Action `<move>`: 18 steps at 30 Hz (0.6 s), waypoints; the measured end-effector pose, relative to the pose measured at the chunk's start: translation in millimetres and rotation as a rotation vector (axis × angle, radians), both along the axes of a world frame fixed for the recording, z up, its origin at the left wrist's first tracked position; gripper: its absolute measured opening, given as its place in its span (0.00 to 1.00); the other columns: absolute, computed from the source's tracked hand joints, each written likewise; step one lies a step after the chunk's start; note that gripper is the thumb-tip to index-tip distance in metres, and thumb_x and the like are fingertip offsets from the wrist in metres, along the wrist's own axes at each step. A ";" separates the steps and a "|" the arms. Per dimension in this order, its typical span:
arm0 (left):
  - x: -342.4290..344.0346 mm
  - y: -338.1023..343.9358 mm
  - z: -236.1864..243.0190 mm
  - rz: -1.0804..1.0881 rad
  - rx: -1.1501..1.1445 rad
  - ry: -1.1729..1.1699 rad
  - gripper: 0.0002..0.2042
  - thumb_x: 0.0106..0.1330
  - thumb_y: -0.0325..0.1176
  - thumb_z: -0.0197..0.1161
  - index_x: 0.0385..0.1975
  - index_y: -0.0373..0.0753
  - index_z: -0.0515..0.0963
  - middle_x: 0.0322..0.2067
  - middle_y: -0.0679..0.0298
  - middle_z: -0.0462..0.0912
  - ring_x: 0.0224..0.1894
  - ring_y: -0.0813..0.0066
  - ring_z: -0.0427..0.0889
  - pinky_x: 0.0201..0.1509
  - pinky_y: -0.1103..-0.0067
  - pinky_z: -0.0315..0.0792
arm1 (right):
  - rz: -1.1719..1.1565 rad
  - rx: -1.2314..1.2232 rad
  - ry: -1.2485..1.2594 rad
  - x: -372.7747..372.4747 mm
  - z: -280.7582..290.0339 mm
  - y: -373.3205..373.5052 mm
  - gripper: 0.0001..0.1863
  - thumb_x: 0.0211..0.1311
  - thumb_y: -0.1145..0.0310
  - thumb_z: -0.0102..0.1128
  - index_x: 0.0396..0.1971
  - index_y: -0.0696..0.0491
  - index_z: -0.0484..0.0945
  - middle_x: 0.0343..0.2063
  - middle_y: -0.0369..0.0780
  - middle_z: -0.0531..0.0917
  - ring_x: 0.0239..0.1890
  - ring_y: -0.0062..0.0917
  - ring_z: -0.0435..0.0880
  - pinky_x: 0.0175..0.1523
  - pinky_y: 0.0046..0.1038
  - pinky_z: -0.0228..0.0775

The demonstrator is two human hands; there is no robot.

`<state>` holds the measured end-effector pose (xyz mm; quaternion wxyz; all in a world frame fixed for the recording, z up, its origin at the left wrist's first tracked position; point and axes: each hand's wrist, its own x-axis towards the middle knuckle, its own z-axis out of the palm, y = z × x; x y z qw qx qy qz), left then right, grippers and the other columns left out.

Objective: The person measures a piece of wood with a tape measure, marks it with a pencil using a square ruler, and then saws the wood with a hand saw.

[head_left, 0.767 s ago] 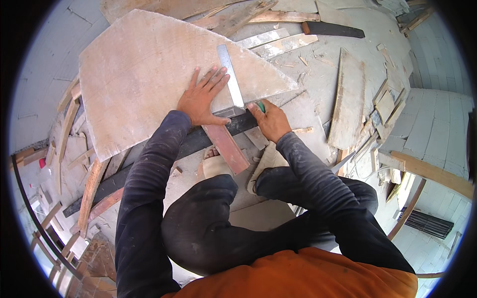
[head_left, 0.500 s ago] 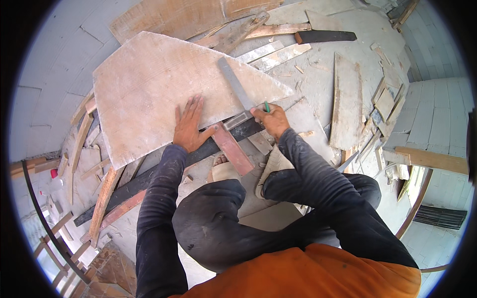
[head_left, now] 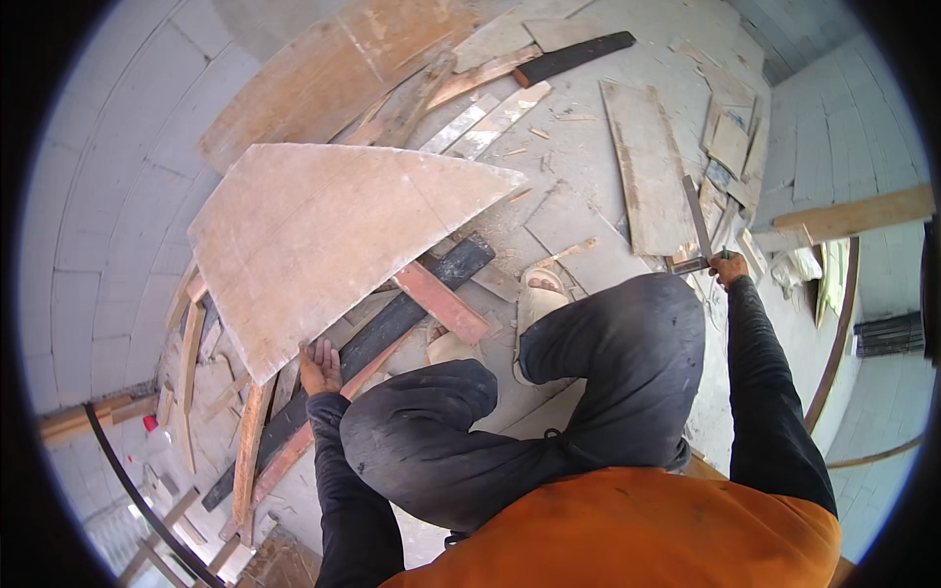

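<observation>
Head view: uncurled left hand (head_left: pixel 321 367) touches board (head_left: pixel 338 240), whose long axis points up rightward; right hand (head_left: pixel 727 268) grips metal square (head_left: pixel 697 218).

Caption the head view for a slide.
Left hand at the edge of a pale board, right hand holding an L-shaped square.

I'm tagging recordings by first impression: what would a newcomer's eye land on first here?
Probably the large, pale, angular board left of centre, with the person's left grip at its near edge. The bright orange shirt across the bottom also stands out. Out to the right, the right grip holds an L-shaped metal square, well apart from the board.
</observation>
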<state>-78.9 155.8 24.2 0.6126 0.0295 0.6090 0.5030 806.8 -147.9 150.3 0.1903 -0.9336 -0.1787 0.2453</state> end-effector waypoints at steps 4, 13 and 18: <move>-44.7 8.0 13.0 -0.029 -0.153 0.092 0.29 0.76 0.48 0.63 0.68 0.36 0.68 0.65 0.58 0.77 0.65 0.67 0.80 0.60 0.70 0.79 | -0.467 -0.087 0.119 -66.9 -54.3 -69.9 0.13 0.67 0.57 0.66 0.32 0.51 0.89 0.25 0.32 0.88 0.22 0.20 0.79 0.23 0.29 0.68; -32.7 -6.4 8.2 -0.271 -0.047 0.304 0.22 0.76 0.38 0.59 0.66 0.34 0.71 0.66 0.59 0.78 0.64 0.68 0.81 0.56 0.73 0.80 | -0.096 -0.726 0.130 -104.2 -146.1 -278.3 0.15 0.67 0.53 0.64 0.50 0.38 0.89 0.43 0.33 0.92 0.50 0.31 0.91 0.54 0.35 0.83; -9.4 -5.2 43.7 -0.279 -0.122 0.344 0.23 0.77 0.39 0.58 0.67 0.34 0.70 0.67 0.56 0.77 0.66 0.66 0.79 0.57 0.75 0.81 | -0.208 -0.506 0.229 -127.2 -180.0 -286.2 0.14 0.68 0.56 0.63 0.49 0.39 0.89 0.44 0.34 0.92 0.49 0.29 0.90 0.56 0.32 0.81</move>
